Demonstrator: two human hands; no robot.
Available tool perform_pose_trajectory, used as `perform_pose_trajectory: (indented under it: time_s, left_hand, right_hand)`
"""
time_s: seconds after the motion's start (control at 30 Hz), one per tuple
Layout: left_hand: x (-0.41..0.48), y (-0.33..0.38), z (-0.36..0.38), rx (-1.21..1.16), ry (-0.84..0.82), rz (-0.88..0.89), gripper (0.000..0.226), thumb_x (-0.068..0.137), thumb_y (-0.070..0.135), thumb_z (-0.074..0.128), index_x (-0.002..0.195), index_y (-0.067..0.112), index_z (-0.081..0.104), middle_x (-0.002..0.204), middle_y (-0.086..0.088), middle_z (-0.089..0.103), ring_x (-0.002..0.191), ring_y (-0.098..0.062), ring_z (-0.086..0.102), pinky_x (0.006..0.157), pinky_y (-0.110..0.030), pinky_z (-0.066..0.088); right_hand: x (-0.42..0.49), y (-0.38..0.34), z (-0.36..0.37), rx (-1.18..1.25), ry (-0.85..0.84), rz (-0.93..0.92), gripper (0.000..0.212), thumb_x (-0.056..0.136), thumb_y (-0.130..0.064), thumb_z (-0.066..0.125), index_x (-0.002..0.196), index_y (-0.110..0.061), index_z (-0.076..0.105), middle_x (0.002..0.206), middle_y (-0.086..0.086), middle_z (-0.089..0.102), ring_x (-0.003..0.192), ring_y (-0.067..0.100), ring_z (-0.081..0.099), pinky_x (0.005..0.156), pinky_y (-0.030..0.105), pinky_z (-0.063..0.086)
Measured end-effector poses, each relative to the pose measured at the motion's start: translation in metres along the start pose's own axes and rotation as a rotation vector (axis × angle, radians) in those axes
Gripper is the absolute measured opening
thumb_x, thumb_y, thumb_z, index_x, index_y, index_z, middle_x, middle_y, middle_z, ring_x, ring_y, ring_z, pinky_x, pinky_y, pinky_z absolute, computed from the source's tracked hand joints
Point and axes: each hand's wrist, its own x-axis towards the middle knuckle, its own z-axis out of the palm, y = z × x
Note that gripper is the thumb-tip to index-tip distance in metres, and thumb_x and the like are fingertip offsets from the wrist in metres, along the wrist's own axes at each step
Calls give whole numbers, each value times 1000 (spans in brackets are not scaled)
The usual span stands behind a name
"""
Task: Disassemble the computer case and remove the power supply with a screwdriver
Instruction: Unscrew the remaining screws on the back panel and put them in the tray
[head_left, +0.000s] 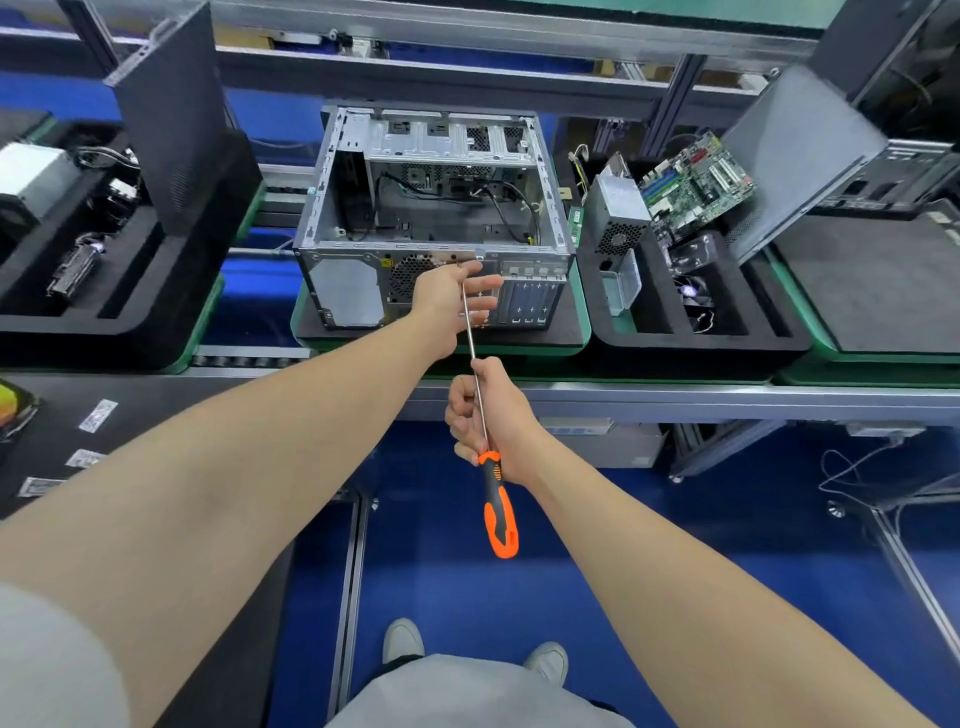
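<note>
While our right hand (488, 415) curls tight around the thin metal rod of the screwdriver (500, 519), just above its orange handle, our left hand (449, 301) is open with straight fingers by the rod's tip. Both are near the back of the computer case (436, 208), which lies open on top. A silver power supply (618, 213) stands in the black foam tray (727, 338) just right of it.
</note>
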Motion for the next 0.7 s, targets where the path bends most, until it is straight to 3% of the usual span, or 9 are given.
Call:
perform_pose_trajectory:
  time_s: [0.17, 0.7]
  left_hand:
    - [3, -2, -9, -24, 9, 22, 29, 103, 20, 46, 115, 11, 71, 92, -5, 80, 66, -18, 63, 63, -27, 53]
    - [7, -6, -13, -3, 16, 96, 30, 98, 20, 49, 111, 10, 74, 91, -7, 79, 63, -17, 61, 62, -28, 51]
  right_hand:
    - [1, -4, -2, -89, 34, -8, 68, 110, -50, 31, 56, -16, 52, 56, 6, 43, 37, 17, 29, 35, 24, 32]
    - [4, -7, -2, -171, 54, -24, 65, 112, -48, 29, 60, -14, 49, 54, 6, 43, 34, 15, 31, 35, 23, 35]
